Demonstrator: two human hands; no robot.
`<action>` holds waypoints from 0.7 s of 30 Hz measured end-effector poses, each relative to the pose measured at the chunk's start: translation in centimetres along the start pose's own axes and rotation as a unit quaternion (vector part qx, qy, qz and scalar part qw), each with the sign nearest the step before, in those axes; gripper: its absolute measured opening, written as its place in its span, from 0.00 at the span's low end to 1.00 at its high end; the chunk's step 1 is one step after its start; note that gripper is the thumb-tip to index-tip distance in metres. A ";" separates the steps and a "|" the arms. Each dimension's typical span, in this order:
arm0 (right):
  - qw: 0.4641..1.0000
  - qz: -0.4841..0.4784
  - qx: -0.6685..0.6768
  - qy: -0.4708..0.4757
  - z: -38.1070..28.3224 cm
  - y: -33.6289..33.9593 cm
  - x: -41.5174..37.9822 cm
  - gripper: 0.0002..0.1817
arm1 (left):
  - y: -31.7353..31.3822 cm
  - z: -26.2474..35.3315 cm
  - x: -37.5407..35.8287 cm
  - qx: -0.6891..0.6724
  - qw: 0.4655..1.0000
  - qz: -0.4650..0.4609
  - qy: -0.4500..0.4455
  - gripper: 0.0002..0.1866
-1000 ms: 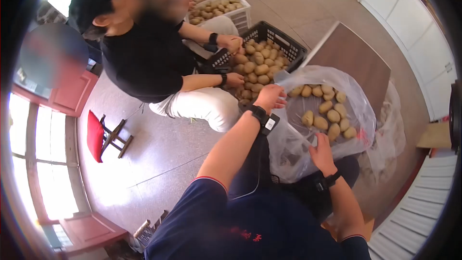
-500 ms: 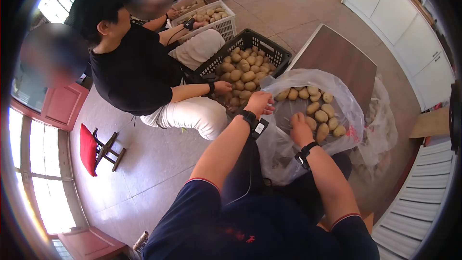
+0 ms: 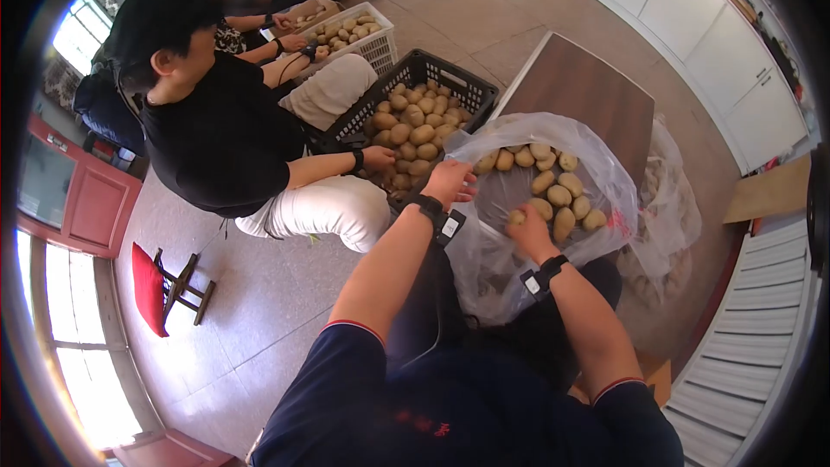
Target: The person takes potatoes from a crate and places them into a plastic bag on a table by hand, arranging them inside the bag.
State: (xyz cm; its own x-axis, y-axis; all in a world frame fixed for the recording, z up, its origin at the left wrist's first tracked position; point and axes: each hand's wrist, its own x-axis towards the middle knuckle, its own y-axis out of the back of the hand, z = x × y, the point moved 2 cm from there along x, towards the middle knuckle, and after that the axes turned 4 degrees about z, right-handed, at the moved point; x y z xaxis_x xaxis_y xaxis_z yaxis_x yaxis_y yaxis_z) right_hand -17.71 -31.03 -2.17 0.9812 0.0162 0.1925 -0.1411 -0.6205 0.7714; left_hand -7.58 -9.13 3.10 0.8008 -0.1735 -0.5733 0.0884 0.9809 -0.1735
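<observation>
A clear plastic bag lies wide open in front of me, with several brown potatoes on its far and right sides. My left hand is at the bag's left rim, its fingers curled over the film; part of that grip is hidden. Inside the bag mouth, my right hand is closed around a potato, close to the loose ones. Beyond my left hand stands a black plastic crate full of potatoes, and a co-worker's hand rests at its near edge.
A brown board-topped table is behind the bag. Another filled plastic bag sits to the right. The co-worker in black sits at my left, with a white crate of potatoes farther back. A red-seated folding stool stands on the floor.
My right hand has closed on a potato, which now shows at its fingertips. My left hand stays at the bag's rim. The whole view has shifted slightly.
</observation>
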 end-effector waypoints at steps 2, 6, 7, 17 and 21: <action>0.901 -0.074 0.288 -0.316 -0.9 1.1 0.5 0.21 | -0.3 -0.3 -0.1 0.012 1.000 -0.006 0.003 0.15; 0.841 -0.099 0.440 -0.298 -1.9 2.1 2.1 0.20 | -1.0 -0.4 -0.7 0.023 0.999 -0.047 0.012 0.17; 0.833 -0.088 0.448 -0.311 -3.2 2.6 2.3 0.21 | -1.2 -0.4 -0.9 0.026 0.998 -0.056 0.020 0.18; 0.890 -0.093 0.393 -0.213 -7.4 2.3 4.6 0.25 | -2.0 -0.3 -1.7 0.020 0.979 -0.176 0.096 0.18; 0.931 -0.037 0.328 -0.157 -6.3 2.2 4.0 0.23 | -1.6 0.4 -1.7 -0.027 0.982 -0.173 0.069 0.18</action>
State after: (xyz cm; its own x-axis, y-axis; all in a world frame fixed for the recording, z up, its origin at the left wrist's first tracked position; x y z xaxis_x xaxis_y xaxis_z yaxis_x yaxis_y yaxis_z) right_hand -14.97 -27.38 4.12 0.9898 -0.0873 -0.1126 -0.0610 -0.9738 0.2192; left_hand -8.87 -10.40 4.73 0.6402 -0.5091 -0.5752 0.3055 0.8558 -0.4174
